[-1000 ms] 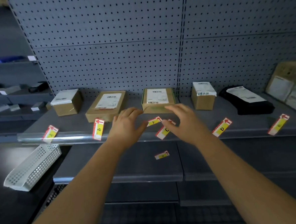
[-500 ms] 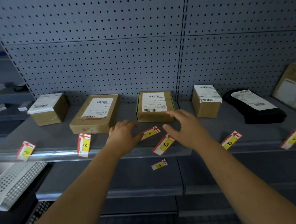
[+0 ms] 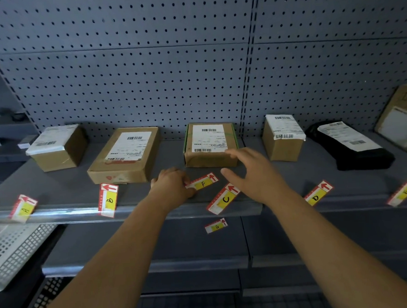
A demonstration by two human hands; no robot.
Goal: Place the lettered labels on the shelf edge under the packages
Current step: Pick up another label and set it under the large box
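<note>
Red, white and yellow lettered labels lie along the grey shelf edge point(image 3: 58, 214): label A point(image 3: 23, 209), label B point(image 3: 108, 200), label C point(image 3: 223, 198), label D point(image 3: 318, 193) and label E point(image 3: 406, 190). My left hand point(image 3: 172, 184) pinches the left end of label F point(image 3: 203, 182) on the shelf. My right hand point(image 3: 253, 172) hovers with fingers apart over label C, in front of the middle cardboard box point(image 3: 210, 144). Label G point(image 3: 216, 225) lies on the lower shelf point(image 3: 155, 242).
Three more cardboard boxes point(image 3: 58, 147) point(image 3: 125, 155) point(image 3: 282, 137), a black bag point(image 3: 349, 145) and a leaning box point(image 3: 402, 118) stand against the pegboard point(image 3: 145, 74). A white perforated tray point(image 3: 13, 251) sits at lower left.
The view has shifted right and closer. My left hand has closed on the end of label F. My right hand has stayed spread above label C.
</note>
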